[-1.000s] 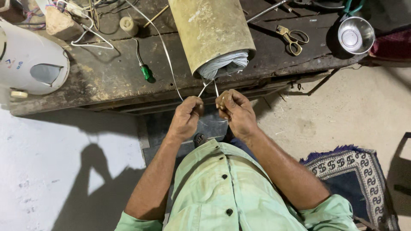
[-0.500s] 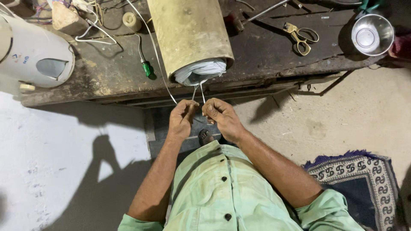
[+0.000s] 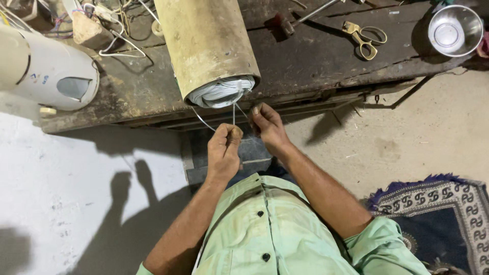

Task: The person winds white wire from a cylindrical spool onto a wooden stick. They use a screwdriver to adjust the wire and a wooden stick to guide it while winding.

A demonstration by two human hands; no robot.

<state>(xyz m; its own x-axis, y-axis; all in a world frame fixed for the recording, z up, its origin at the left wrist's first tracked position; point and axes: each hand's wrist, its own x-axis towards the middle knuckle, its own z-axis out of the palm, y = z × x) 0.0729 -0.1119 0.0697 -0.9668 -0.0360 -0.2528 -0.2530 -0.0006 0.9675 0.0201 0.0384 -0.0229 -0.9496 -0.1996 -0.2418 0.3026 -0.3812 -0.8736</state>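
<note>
A dull yellow cylinder (image 3: 206, 43) lies on the dark workbench (image 3: 316, 61), its open end facing me and packed with coiled white wire (image 3: 222, 91). Two thin wire ends (image 3: 234, 113) hang out of the coil. My left hand (image 3: 224, 150) pinches one wire end just below the bench edge. My right hand (image 3: 266, 125) pinches the other end beside it. The two hands are close together, a few centimetres apart. I wear a pale green buttoned shirt.
A white appliance (image 3: 48, 76) rests at the bench's left end. Tangled wires (image 3: 114, 25) lie behind it. Yellow-handled scissors (image 3: 364, 38) and a steel bowl (image 3: 455, 29) sit at the right. A patterned rug (image 3: 438, 219) lies on the floor at lower right.
The view has shifted so the cylinder sits further left. My hands have stayed on the wire ends under the cylinder's mouth, with the left hand dropping slightly lower than the right.
</note>
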